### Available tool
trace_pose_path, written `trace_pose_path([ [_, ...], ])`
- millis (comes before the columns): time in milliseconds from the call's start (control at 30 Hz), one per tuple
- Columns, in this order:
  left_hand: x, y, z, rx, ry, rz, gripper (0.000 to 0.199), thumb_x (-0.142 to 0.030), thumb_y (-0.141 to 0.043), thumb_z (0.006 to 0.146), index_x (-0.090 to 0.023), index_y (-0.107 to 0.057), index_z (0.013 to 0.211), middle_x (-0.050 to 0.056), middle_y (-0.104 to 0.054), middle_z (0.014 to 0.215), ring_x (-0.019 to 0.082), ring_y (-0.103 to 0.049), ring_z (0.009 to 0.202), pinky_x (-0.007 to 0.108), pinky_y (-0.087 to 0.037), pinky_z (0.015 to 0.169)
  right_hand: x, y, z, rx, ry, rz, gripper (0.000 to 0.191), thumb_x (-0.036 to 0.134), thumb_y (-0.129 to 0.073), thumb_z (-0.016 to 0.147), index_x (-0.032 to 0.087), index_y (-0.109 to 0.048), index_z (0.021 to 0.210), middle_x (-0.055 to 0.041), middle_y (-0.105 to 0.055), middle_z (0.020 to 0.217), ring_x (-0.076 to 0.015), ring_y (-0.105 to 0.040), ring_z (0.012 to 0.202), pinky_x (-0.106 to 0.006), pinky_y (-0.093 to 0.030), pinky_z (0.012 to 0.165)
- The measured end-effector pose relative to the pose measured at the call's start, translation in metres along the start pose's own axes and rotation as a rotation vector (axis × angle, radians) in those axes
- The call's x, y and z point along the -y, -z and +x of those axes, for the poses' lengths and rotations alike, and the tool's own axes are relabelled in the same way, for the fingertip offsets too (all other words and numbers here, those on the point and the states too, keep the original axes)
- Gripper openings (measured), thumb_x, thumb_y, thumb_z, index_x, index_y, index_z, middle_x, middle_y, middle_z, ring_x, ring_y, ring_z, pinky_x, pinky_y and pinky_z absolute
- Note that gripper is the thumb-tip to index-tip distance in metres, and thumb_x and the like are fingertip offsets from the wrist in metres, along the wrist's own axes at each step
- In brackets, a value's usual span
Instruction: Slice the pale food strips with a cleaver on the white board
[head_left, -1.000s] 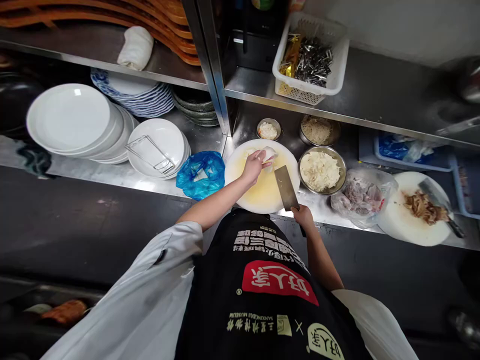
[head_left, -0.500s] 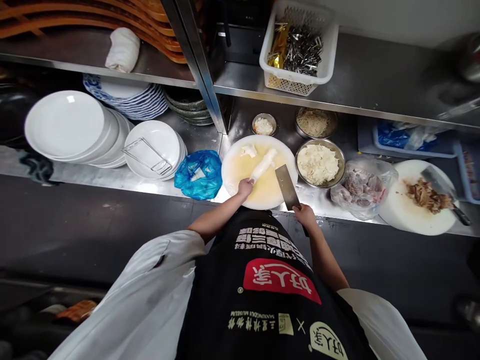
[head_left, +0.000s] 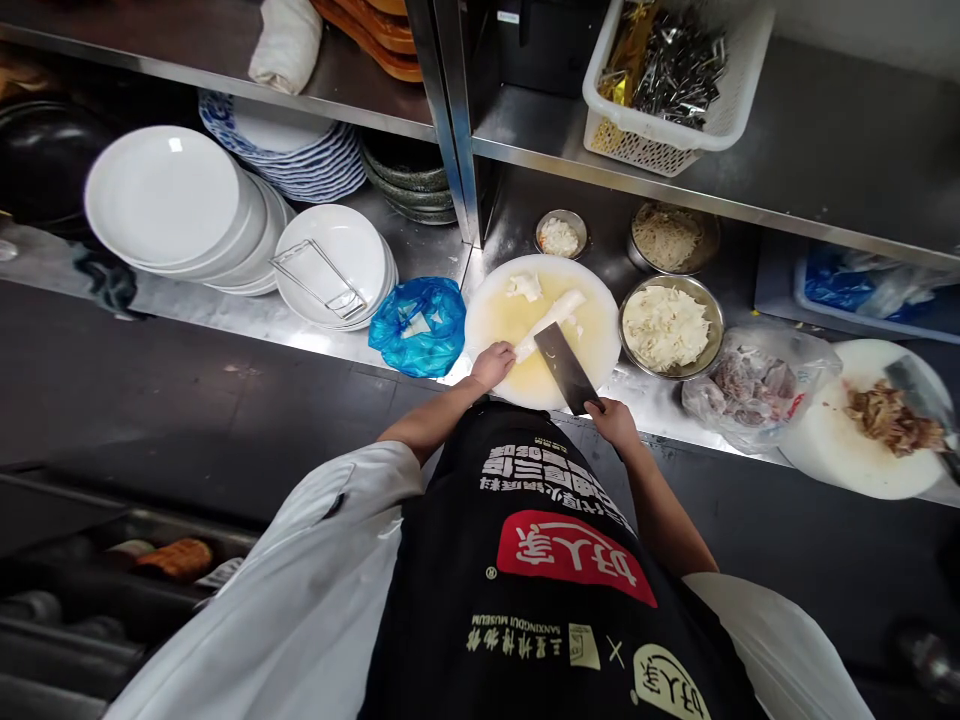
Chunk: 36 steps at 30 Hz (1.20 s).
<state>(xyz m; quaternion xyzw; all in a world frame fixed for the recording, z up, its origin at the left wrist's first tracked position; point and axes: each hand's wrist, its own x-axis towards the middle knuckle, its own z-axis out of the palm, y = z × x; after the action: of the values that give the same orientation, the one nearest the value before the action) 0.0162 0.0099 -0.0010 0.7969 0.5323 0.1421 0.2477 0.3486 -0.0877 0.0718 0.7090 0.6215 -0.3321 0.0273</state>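
A long white piece of food (head_left: 551, 324), its kind unclear, lies slantwise on a round cutting board (head_left: 487, 290). At its near end my left hand (head_left: 493, 366) is closed on it, the fingers bunched. My right hand (head_left: 613, 420) grips the handle of a cleaver (head_left: 566, 365). The broad blade leans over the board, its top corner right beside the white piece; whether they touch, I cannot tell. A smaller white scrap (head_left: 524, 287) lies on the far part of the board. Right of the board stands a metal bowl (head_left: 670, 328) of white shreds.
A crumpled blue plastic bag (head_left: 418, 325) sits left of the board, then stacked white plates (head_left: 330, 262). A clear bag (head_left: 754, 385) of dark pieces and a second board (head_left: 832, 430) with chopped brown food stand right. A metal shelf (head_left: 525, 160) overhangs the counter.
The cleaver has come left, up against the white piece. My left hand still holds the near end, which points more to the left. The whole view has shifted slightly.
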Motion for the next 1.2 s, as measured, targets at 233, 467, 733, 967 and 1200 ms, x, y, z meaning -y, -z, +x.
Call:
trace_pose_path([
  [233, 0.019, -0.004, -0.007, 0.003, -0.312, 0.088, 0.025, -0.017, -0.049, 0.097, -0.016, -0.073, 0.104, 0.012, -0.069, 0.113, 0.022, -0.062, 0.110, 0.040, -0.049, 0.103, 0.031, -0.002, 0.025, 0.113, 0.092, 0.029, 0.042, 0.050, -0.051, 0.098, 0.020, -0.068, 0.074, -0.0066, -0.070, 0.071, -0.0190, -0.065, 0.073, -0.024, -0.040, 0.065],
  [467, 0.024, -0.008, 0.003, 0.026, -0.357, 0.059, 0.025, -0.019, -0.047, 0.096, -0.015, -0.072, 0.099, 0.012, -0.069, 0.117, 0.022, -0.061, 0.111, 0.040, -0.049, 0.105, 0.034, 0.017, 0.045, 0.157, -0.013, 0.016, 0.040, 0.052, -0.053, 0.097, 0.018, -0.071, 0.084, -0.0055, -0.069, 0.069, -0.0181, -0.066, 0.070, -0.025, -0.042, 0.067],
  [733, 0.015, 0.003, 0.001, 0.166, -0.218, -0.040, 0.026, -0.018, -0.049, 0.093, -0.017, -0.072, 0.106, 0.013, -0.065, 0.129, 0.022, -0.056, 0.122, 0.041, -0.040, 0.114, 0.019, 0.039, 0.054, -0.014, -0.112, -0.101, 0.046, 0.056, -0.053, 0.096, 0.015, -0.075, 0.095, -0.0150, -0.074, 0.091, -0.0249, -0.068, 0.088, -0.027, -0.042, 0.068],
  [967, 0.011, 0.004, 0.001, 0.144, -0.190, -0.089, 0.024, -0.016, -0.052, 0.091, -0.017, -0.073, 0.104, 0.013, -0.066, 0.126, 0.022, -0.056, 0.122, 0.042, -0.040, 0.113, 0.018, 0.019, 0.053, 0.085, -0.033, -0.048, 0.045, 0.058, -0.055, 0.095, 0.017, -0.075, 0.092, -0.0110, -0.074, 0.088, -0.0226, -0.066, 0.086, -0.025, -0.042, 0.068],
  [1200, 0.006, 0.012, 0.018, 0.250, -0.241, 0.044, 0.025, -0.018, -0.053, 0.090, -0.013, -0.072, 0.105, 0.016, -0.065, 0.120, 0.026, -0.057, 0.118, 0.042, -0.040, 0.111, -0.002, 0.046, 0.080, -0.149, -0.171, -0.034, 0.047, 0.055, -0.052, 0.095, 0.013, -0.073, 0.097, -0.0170, -0.074, 0.094, -0.0269, -0.067, 0.090, -0.028, -0.044, 0.070],
])
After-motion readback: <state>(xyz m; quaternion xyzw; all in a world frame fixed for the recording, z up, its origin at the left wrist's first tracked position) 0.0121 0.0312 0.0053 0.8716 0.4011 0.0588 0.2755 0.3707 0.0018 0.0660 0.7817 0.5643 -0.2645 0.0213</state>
